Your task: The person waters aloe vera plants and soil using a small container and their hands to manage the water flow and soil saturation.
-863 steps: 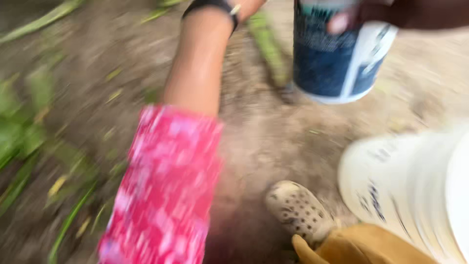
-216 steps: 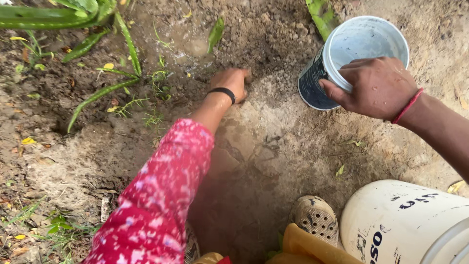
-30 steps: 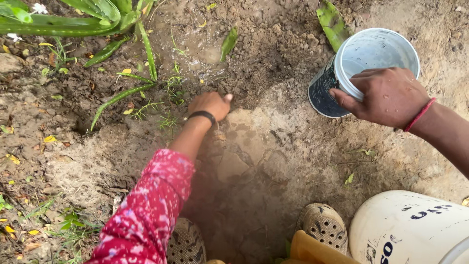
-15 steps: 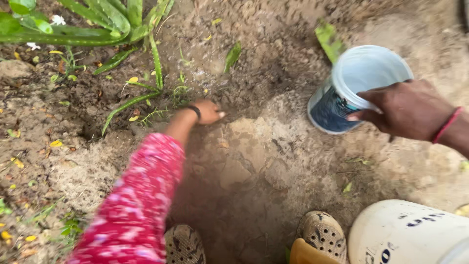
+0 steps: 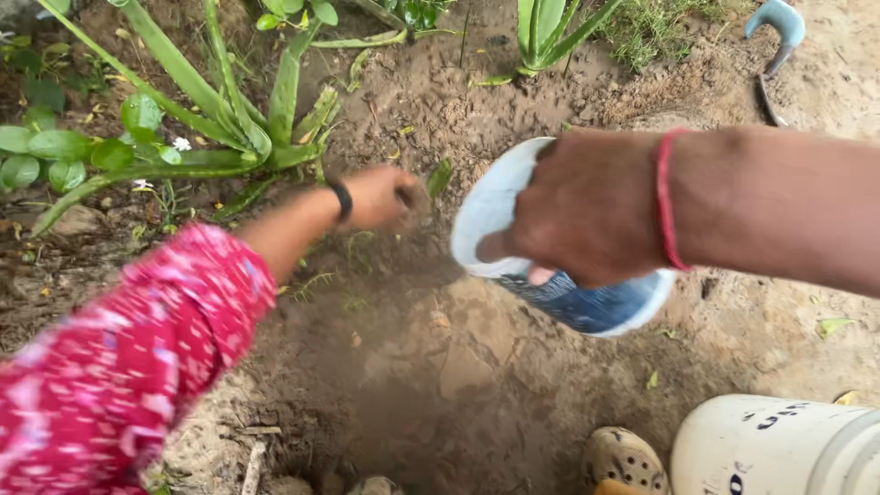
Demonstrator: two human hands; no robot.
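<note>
Compared with half a second ago, the right hand is now carrying the small plastic tub up off the ground and across toward the middle of the view, tipping it so its open mouth is facing left and slightly down. Before, the tub was sitting nearly upright on the sandy soil at the right.

Fingers of the right hand are gripping the tub over its white rim, the thumb reaching inside the mouth and the other fingers wrapping the blue outer wall underneath. A red thread is circling that wrist. The tub is hanging in the air above the dug patch of soil, just to the right of the left hand.

That left hand is reaching forward, away from the body, with a black band on the wrist and a pink patterned sleeve covering the arm. Its fingers are curling downward against loose earth at the base of an aloe plant; the picture is blurring there, so whether they are pinching anything cannot be told. A small green leaf is standing between the left fingertips and the tub's rim.

At the bottom right, a large white bucket is sitting on the ground beside a perforated beige shoe. A grey curved tool handle is lying at the top right.
</note>
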